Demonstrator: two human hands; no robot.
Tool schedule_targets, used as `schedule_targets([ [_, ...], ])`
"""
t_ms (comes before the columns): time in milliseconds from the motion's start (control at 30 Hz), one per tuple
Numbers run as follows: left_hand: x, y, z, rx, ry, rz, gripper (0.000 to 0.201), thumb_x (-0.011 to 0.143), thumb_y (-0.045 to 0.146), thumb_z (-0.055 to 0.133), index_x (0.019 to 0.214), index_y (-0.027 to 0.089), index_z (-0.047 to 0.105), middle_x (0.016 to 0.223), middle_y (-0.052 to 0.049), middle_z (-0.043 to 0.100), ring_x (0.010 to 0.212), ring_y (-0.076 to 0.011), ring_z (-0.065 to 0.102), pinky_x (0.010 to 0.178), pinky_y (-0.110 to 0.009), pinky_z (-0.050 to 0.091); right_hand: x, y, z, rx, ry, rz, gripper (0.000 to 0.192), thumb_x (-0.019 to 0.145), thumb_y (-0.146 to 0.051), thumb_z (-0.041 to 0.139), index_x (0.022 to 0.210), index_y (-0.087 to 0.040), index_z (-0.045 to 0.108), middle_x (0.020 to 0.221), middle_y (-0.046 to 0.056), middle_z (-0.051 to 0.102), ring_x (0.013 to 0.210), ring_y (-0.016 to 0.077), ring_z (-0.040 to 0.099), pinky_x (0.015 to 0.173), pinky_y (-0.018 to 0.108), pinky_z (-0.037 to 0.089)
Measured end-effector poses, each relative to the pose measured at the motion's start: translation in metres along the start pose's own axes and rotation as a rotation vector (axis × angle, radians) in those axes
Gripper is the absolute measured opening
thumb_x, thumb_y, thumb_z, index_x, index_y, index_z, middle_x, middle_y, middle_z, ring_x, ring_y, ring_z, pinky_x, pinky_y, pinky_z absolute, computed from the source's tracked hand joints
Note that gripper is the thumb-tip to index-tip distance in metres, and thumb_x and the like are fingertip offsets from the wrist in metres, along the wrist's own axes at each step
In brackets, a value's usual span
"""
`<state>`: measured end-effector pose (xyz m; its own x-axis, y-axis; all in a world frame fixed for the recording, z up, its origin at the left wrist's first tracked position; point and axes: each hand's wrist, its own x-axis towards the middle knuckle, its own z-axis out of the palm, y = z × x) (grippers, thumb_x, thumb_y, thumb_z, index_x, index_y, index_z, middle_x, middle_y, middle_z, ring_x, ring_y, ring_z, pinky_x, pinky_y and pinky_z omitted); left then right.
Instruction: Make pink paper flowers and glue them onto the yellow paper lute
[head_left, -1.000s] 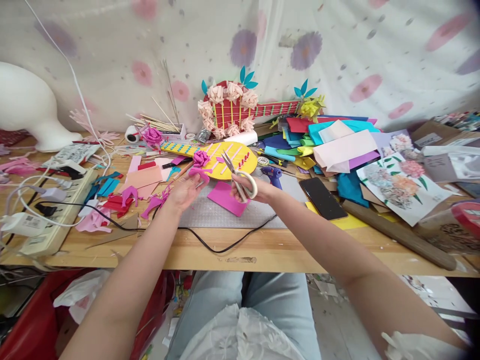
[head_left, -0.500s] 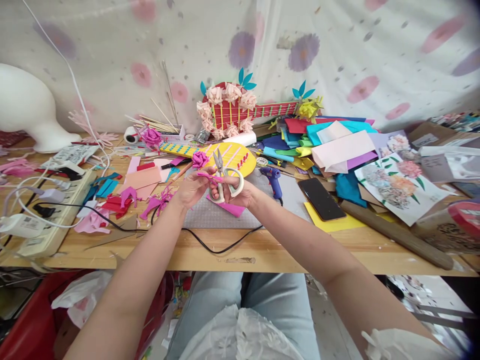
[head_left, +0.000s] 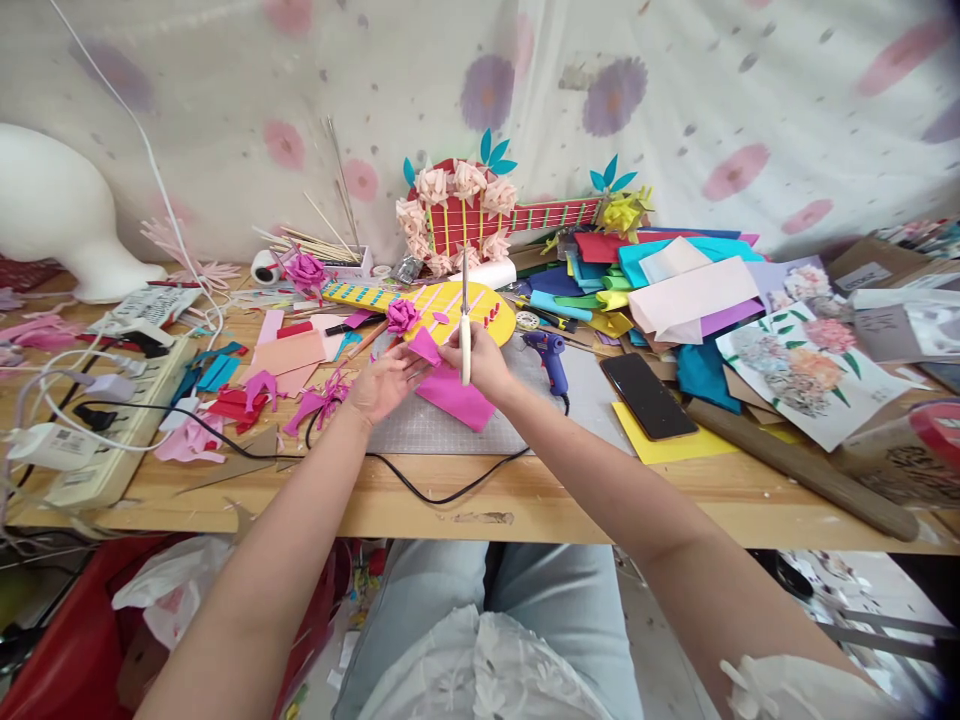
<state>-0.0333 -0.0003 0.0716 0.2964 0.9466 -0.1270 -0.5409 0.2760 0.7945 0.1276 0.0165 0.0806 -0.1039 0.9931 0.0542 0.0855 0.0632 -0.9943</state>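
Nearest, a black cable [head_left: 420, 487] crosses the wooden table [head_left: 525, 500] in front of a grey cutting mat [head_left: 435, 425], on which a magenta foam sheet [head_left: 457, 395] lies. Above the mat, the left hand [head_left: 382, 380] pinches a small pink foam piece [head_left: 424, 347] between its fingertips, while the right hand [head_left: 480, 362] is clamped around the handles of the scissors [head_left: 465, 320], blades pointing up and seen edge-on. Farther back lie a yellow paper guitar [head_left: 450, 305], a blue glue gun [head_left: 551, 360], a black phone [head_left: 646, 395] and stacked coloured paper [head_left: 675, 280].

Scissors [head_left: 465, 320] turned edge-on, blades now pointing straight up in the right hand [head_left: 480, 365]; left hand [head_left: 382, 385] has shifted onto a pink paper piece [head_left: 424, 347].
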Motion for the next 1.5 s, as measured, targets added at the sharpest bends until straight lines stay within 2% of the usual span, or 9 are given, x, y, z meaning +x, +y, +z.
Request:
schedule_targets([
  [133, 0.006, -0.012, 0.009, -0.023, 0.109, -0.092, 0.021, 0.072, 0.03, 0.064, 0.084, 0.014, 0.063, 0.081, -0.009, 0.067, 0.085, -0.0186, 0.065, 0.084, -0.034, 0.052, -0.002, 0.007, -0.003, -0.318, 0.084, -0.136, 0.026, 0.071, -0.032, 0.058, 0.081, -0.023, 0.036, 0.078, -0.002, 0.052, 0.073, 0.0136, 0.051, 0.068, 0.027, 0.041],
  [233, 0.009, -0.02, 0.019, -0.017, 0.207, -0.075, 0.016, 0.072, 0.027, 0.066, 0.08, 0.014, 0.063, 0.074, -0.006, 0.066, 0.077, -0.0158, 0.065, 0.081, -0.031, 0.053, -0.008, 0.007, -0.004, -0.397, 0.072, -0.136, 0.023, 0.075, -0.032, 0.053, 0.083, -0.023, 0.033, 0.081, -0.001, 0.053, 0.075, 0.0145, 0.052, 0.07, 0.027, 0.04],
  [367, 0.009, -0.027, 0.025, 0.003, 0.294, -0.037, 0.003, 0.071, 0.011, 0.064, 0.07, 0.012, 0.061, 0.067, -0.002, 0.065, 0.067, -0.0112, 0.064, 0.079, -0.028, 0.053, -0.011, 0.008, -0.004, -0.423, 0.069, -0.11, 0.022, 0.076, -0.032, 0.05, 0.086, -0.024, 0.032, 0.084, 0.0, 0.053, 0.077, 0.0153, 0.052, 0.07, 0.027, 0.039],
  [633, 0.008, -0.028, 0.026, -0.011, 0.341, -0.031, 0.003, 0.07, 0.013, 0.064, 0.068, 0.012, 0.063, 0.065, -0.002, 0.065, 0.063, -0.01, 0.062, 0.076, -0.029, 0.054, -0.01, 0.011, -0.004, -0.36, 0.066, -0.14, 0.024, 0.074, -0.036, 0.053, 0.082, -0.023, 0.034, 0.079, -0.002, 0.052, 0.071, 0.0136, 0.05, 0.068, 0.027, 0.039],
  [800, 0.009, -0.027, 0.032, 0.052, 0.432, 0.068, 0.008, 0.064, 0.009, 0.068, 0.06, 0.011, 0.061, 0.059, 0.0, 0.063, 0.057, -0.0075, 0.058, 0.073, -0.026, 0.053, -0.006, 0.019, -0.005, -0.284, 0.057, -0.161, 0.032, 0.07, -0.042, 0.059, 0.08, -0.022, 0.035, 0.075, -0.004, 0.051, 0.068, 0.0122, 0.049, 0.066, 0.027, 0.039],
  [933, 0.012, -0.022, 0.036, 0.001, 0.509, 0.172, 0.007, 0.064, 0.01, 0.069, 0.062, 0.012, 0.062, 0.061, 0.0, 0.063, 0.058, -0.008, 0.058, 0.071, -0.026, 0.052, -0.004, 0.016, -0.013, -0.144, -0.06, -0.114, 0.043, 0.065, -0.052, 0.065, 0.079, -0.021, 0.038, 0.069, -0.004, 0.049, 0.062, 0.0113, 0.049, 0.059, 0.026, 0.039],
  [1200, 0.021, -0.012, 0.05, -0.235, 0.559, 0.171, 0.009, 0.069, 0.009, 0.066, 0.068, 0.015, 0.059, 0.065, 0.001, 0.063, 0.06, -0.0076, 0.06, 0.071, -0.023, 0.051, -0.026, -0.001, -0.041, -0.169, -0.577, 0.038, 0.051, 0.073, -0.068, 0.05, 0.071, -0.018, 0.042, 0.064, -0.002, 0.047, 0.056, 0.0084, 0.046, 0.052, 0.023, 0.038],
  [1333, 0.022, -0.01, 0.058, -0.276, 0.571, 0.167, 0.011, 0.07, 0.007, 0.064, 0.067, 0.015, 0.057, 0.063, 0.002, 0.061, 0.059, -0.008, 0.06, 0.07, -0.023, 0.051, -0.029, 0.0, -0.047, -0.184, -0.651, 0.051, 0.05, 0.077, -0.067, 0.045, 0.078, -0.017, 0.047, 0.065, -0.001, 0.049, 0.056, 0.0091, 0.047, 0.052, 0.023, 0.039],
  [1500, 0.022, -0.015, 0.064, -0.262, 0.569, 0.204, 0.012, 0.071, 0.006, 0.062, 0.066, 0.015, 0.055, 0.061, 0.003, 0.06, 0.057, -0.0077, 0.059, 0.069, -0.023, 0.051, -0.027, 0.0, -0.041, -0.148, -0.603, 0.067, 0.051, 0.076, -0.068, 0.046, 0.083, -0.017, 0.047, 0.064, -0.002, 0.049, 0.056, 0.0091, 0.048, 0.052, 0.023, 0.04],
])
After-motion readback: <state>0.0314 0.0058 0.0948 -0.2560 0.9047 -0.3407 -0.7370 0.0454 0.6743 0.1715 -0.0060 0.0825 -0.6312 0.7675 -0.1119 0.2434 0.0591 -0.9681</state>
